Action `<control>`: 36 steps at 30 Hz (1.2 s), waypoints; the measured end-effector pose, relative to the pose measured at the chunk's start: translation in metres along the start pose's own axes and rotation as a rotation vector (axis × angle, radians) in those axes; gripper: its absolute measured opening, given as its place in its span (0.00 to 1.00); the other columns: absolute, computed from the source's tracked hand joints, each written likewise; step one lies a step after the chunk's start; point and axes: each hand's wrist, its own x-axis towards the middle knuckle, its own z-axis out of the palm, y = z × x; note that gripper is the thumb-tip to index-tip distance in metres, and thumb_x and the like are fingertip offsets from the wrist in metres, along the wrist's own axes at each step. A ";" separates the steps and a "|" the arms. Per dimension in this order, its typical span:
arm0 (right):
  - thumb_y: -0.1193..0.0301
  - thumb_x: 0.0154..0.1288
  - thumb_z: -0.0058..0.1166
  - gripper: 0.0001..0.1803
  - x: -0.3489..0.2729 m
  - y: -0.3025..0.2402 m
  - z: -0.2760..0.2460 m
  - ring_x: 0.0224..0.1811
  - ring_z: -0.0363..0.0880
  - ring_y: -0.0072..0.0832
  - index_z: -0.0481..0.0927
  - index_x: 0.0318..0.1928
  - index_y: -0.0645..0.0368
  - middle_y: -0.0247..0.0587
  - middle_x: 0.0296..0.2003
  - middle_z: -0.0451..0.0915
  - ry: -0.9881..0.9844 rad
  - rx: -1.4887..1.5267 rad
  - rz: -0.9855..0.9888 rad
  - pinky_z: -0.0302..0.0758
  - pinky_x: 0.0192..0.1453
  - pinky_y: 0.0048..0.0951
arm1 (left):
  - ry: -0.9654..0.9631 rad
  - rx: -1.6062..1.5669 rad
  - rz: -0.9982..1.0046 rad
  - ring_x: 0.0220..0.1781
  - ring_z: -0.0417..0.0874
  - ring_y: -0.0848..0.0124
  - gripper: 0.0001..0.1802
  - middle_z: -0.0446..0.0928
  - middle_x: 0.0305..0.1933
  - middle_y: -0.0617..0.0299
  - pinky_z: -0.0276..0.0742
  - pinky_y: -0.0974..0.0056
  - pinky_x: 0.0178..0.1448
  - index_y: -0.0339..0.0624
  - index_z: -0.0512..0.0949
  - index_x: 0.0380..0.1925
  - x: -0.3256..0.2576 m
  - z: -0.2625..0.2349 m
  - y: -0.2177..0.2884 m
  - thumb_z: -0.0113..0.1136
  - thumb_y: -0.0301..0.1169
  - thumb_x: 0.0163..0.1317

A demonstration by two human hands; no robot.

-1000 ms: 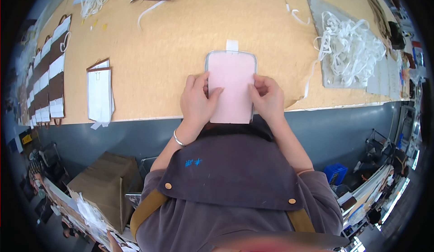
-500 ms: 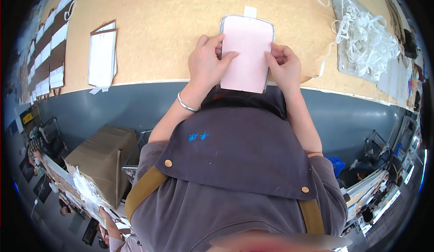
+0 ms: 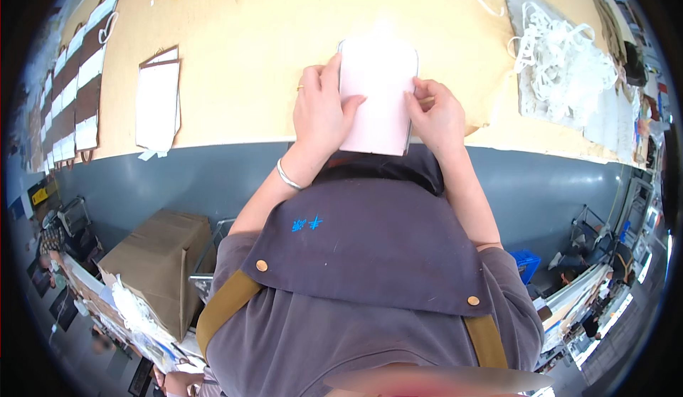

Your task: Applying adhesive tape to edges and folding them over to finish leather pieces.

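Observation:
A pale pink flat panel (image 3: 377,98) with rounded far corners and a thin dark edge lies at the near edge of the table, its far end washed out by glare. My left hand (image 3: 321,109) grips its left side, thumb on the pink face and fingers along the edge. On the opposite side my right hand (image 3: 439,112) pinches the right edge between thumb and bent fingers. What lies beneath the panel is hidden.
To the left lie a small stack of white-faced brown-edged panels (image 3: 158,102) and rows of brown and white pieces (image 3: 75,84). A heap of white strips (image 3: 562,59) sits on a grey board at the right. Below the table at left stands a brown covered box (image 3: 153,262).
The panel and both hands appear slightly lower and further left, with the whole view shifted too. My left fingers now lie straighter along the edge. The picture is brighter.

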 end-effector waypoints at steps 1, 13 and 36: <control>0.68 0.53 0.58 0.14 0.007 -0.002 -0.007 0.29 0.79 0.29 0.79 0.40 0.60 0.39 0.31 0.77 0.011 -0.002 -0.015 0.75 0.36 0.28 | 0.032 0.051 0.162 0.47 0.75 0.64 0.22 0.74 0.41 0.59 0.67 0.59 0.50 0.41 0.76 0.44 -0.001 -0.001 0.002 0.65 0.31 0.47; 0.56 0.48 0.59 0.19 0.128 -0.034 0.008 0.43 0.77 0.37 0.80 0.38 0.53 0.44 0.40 0.75 -0.090 -0.393 -0.293 0.74 0.47 0.34 | -0.013 0.175 0.482 0.54 0.73 0.61 0.27 0.73 0.51 0.60 0.57 0.56 0.55 0.49 0.74 0.45 -0.004 0.007 0.009 0.63 0.48 0.47; 0.78 0.44 0.65 0.31 0.043 -0.095 -0.063 0.31 0.76 0.25 0.69 0.51 0.54 0.35 0.25 0.77 -0.524 0.210 -0.487 0.70 0.40 0.25 | -0.100 -0.675 0.296 0.41 0.76 0.67 0.22 0.74 0.40 0.60 0.70 0.64 0.45 0.41 0.76 0.44 0.033 -0.058 0.011 0.67 0.29 0.46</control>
